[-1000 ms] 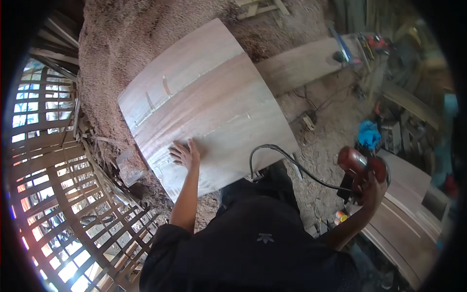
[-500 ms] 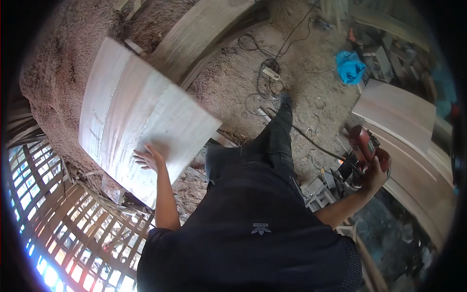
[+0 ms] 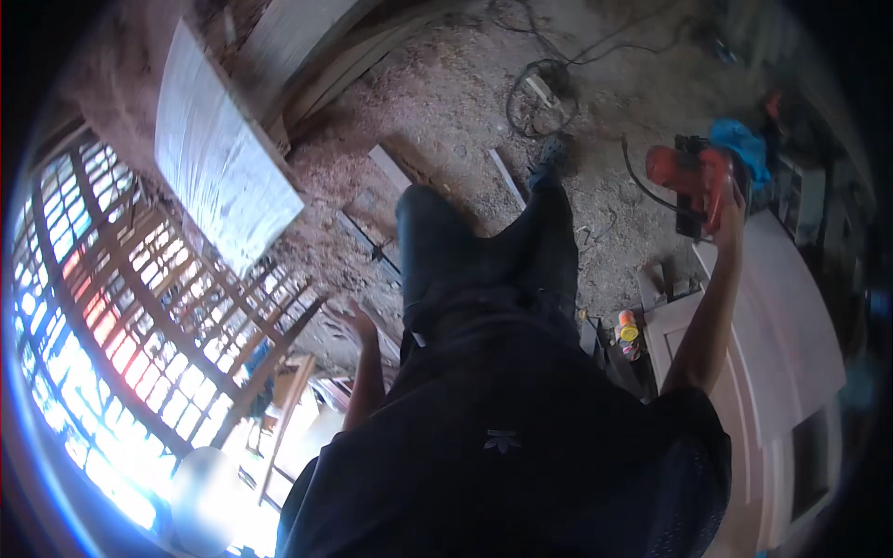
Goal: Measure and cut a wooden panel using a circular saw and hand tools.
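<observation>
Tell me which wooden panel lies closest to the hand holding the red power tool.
The pale panelled door right below the right hand and its red power tool; the light board lies far left.

1. Left hand (image 3: 350, 321): motion-blurred, fingers can't be told apart; whether it touches anything unclear.
2. Board (image 3: 219, 163), up-left of that hand: smeared by blur, top end lost in the dark rim.
3. Saw (image 3: 693, 181): blade side hidden behind its red body; grip of right hand (image 3: 730, 219) mostly covered.
4. Cans (image 3: 629, 330) below saw: too small to tell.
</observation>
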`<action>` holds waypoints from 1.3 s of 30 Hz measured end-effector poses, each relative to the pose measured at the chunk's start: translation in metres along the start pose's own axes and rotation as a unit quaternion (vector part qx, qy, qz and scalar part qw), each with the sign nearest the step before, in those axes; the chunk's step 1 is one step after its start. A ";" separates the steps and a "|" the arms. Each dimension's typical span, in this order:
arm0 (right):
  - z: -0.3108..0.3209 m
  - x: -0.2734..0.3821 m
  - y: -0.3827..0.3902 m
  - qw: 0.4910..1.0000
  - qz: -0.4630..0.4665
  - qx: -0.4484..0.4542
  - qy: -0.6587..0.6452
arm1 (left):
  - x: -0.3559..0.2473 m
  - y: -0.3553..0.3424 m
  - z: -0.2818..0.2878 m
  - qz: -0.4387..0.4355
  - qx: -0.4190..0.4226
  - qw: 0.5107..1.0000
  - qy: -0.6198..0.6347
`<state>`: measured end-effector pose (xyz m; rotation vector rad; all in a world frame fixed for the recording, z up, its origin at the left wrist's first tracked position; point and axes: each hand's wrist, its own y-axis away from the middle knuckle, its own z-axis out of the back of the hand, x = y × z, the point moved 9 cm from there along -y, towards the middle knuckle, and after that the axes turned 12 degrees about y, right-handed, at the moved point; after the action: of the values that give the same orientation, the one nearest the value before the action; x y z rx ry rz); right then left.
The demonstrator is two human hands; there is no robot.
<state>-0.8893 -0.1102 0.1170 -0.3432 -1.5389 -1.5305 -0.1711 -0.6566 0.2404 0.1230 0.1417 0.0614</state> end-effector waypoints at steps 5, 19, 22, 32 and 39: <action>-0.018 -0.007 -0.082 0.901 0.118 0.055 0.415 | 0.014 0.123 -0.065 0.081 0.145 0.982 0.093; -0.109 -0.098 -0.103 0.561 0.141 0.197 0.791 | 0.046 0.326 -0.189 0.154 0.227 0.887 0.372; -0.136 -0.175 -0.165 0.569 0.178 0.203 0.777 | 0.156 0.434 -0.221 0.123 0.291 0.924 0.216; -0.171 -0.319 -0.358 0.501 0.154 0.173 0.834 | 0.148 0.535 -0.263 0.407 0.333 0.843 0.116; -0.262 -0.395 -0.511 0.516 0.097 0.198 0.828 | 0.132 0.459 -0.342 0.376 0.353 0.855 0.059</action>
<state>-0.9466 -0.2899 -0.5539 0.9961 -0.1157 -0.5668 -0.1139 -0.1521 -0.0559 0.9158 0.2291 0.8087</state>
